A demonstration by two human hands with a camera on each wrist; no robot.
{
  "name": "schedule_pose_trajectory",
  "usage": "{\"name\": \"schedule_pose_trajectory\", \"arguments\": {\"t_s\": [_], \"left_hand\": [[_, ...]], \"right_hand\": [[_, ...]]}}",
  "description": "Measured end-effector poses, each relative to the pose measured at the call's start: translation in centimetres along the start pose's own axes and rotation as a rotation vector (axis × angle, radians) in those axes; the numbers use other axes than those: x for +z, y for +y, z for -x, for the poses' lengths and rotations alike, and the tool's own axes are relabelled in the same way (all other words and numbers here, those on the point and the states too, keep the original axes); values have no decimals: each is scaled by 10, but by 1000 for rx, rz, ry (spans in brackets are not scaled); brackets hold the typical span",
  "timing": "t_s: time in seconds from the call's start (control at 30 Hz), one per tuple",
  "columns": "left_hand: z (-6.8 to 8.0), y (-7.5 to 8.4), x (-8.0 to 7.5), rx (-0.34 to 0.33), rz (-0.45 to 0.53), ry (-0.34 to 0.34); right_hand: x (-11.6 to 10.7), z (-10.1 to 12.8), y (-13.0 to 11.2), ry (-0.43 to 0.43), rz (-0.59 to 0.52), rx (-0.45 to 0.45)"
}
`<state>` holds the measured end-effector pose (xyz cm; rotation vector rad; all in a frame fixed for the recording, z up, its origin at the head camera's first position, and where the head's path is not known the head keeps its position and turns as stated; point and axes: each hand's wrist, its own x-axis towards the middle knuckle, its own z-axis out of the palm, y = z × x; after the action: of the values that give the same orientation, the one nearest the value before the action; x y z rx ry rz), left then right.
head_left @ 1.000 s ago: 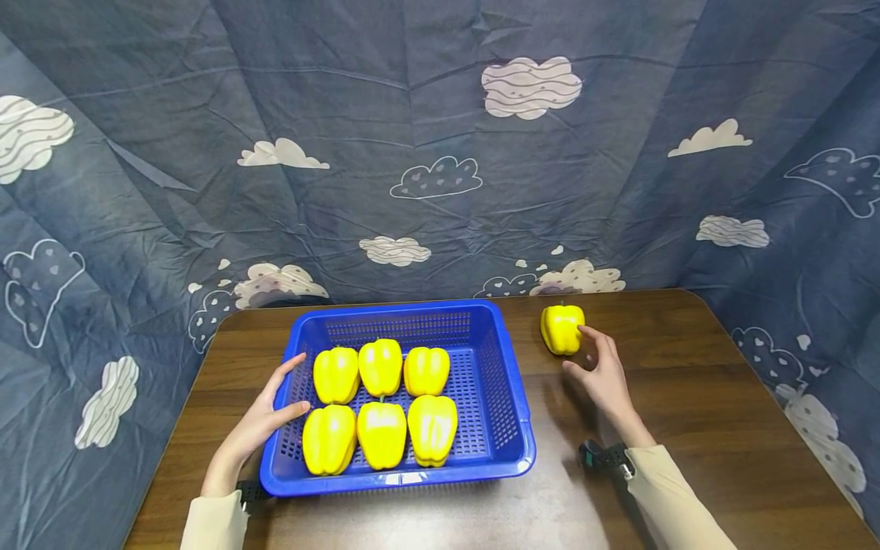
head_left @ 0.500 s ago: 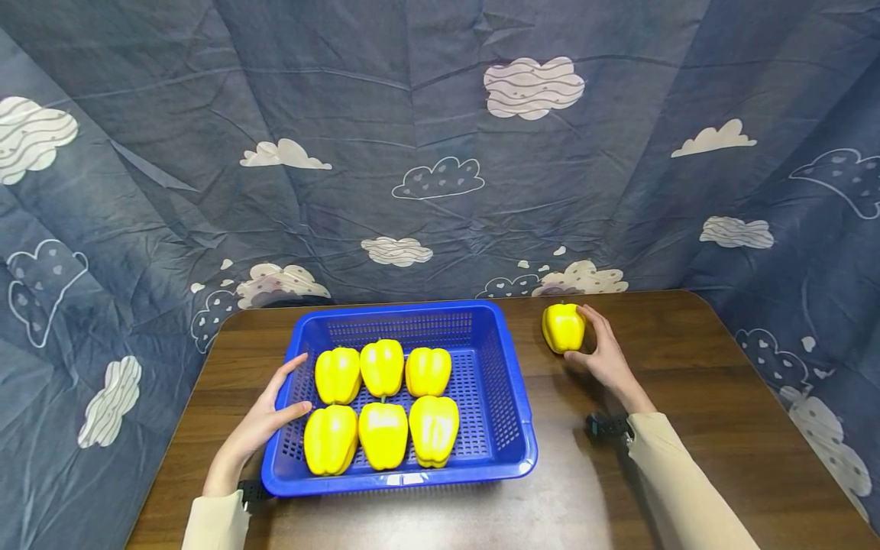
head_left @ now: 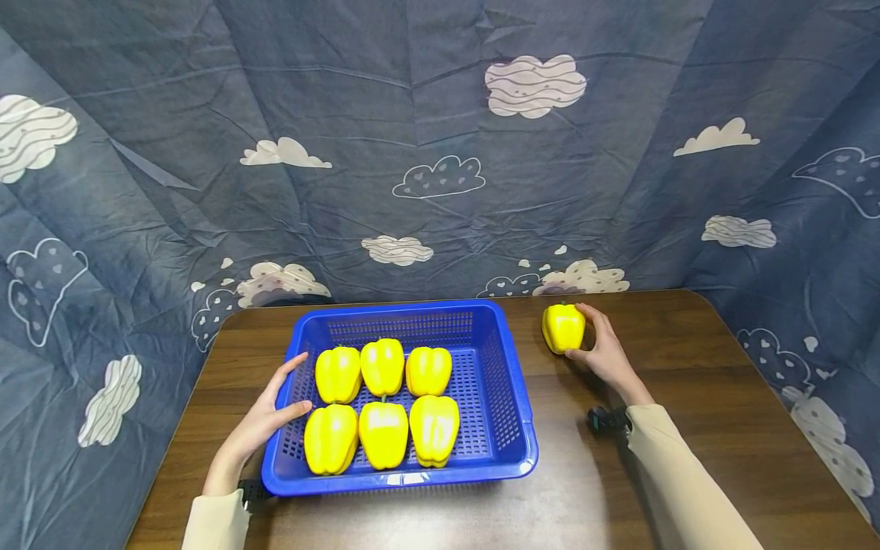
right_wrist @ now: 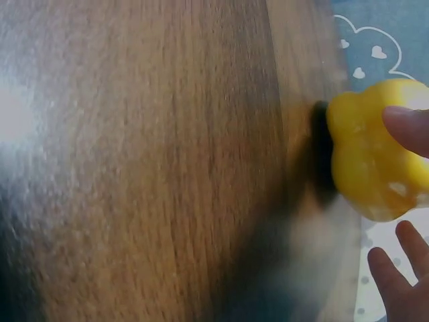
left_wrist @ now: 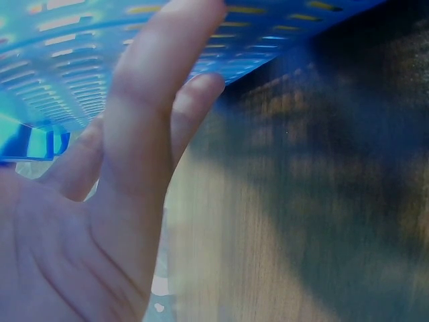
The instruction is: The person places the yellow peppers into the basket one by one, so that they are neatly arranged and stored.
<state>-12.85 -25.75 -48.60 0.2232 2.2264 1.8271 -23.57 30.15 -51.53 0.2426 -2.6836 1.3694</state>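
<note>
A yellow bell pepper is at the back of the table, right of a blue plastic basket. My right hand holds it from its right side, thumb at the near side and fingers at the far side. In the right wrist view the thumb lies against the bell pepper. Over at the basket's left rim, my left hand grips it, with thumb and a finger reaching over the edge. The left wrist view shows other fingers along the basket's slotted outer wall.
Several yellow bell peppers lie in two rows inside the basket, toward its left; bare slotted floor shows at its right. The brown wooden table extends right. A blue cloud-patterned curtain hangs behind the table and along both sides.
My right hand has moved slightly up and closed its thumb and fingers onto the lone bell pepper, which stays in place. My left hand and the basket hold still.
</note>
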Motion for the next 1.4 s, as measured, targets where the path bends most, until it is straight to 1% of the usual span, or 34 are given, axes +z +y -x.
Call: {"name": "schedule_pose_trajectory", "arguments": {"t_s": [0.17,0.33,0.53,0.67,0.8,0.93,1.0,1.1,1.27,1.4], "left_hand": [[-1,-1,-1,-2,-4,4],[-1,0,-1,-4,-14,5],[-2,0,-2,-6,-25,8],[-2,0,-2,-4,-25,3],[-2,0,-1,-6,-13,-2],[-2,0,-1,-7,-11,0],[-1,0,-1,-7,-10,0],[-1,0,0,-7,-8,0],[-1,0,0,-11,-4,1],[0,0,-1,-11,6,-2]], "right_hand": [[-1,1,1,-9,4,5],[-1,2,2,1,28,18],[0,2,2,-9,73,-1],[1,2,3,13,113,-22],[1,4,1,58,134,-51],[0,9,-12,90,117,-76],[-1,12,-22,93,92,-82],[-2,17,-38,102,42,-92],[-3,24,-65,127,-47,-137],[-2,29,-87,123,-100,-175]]}}
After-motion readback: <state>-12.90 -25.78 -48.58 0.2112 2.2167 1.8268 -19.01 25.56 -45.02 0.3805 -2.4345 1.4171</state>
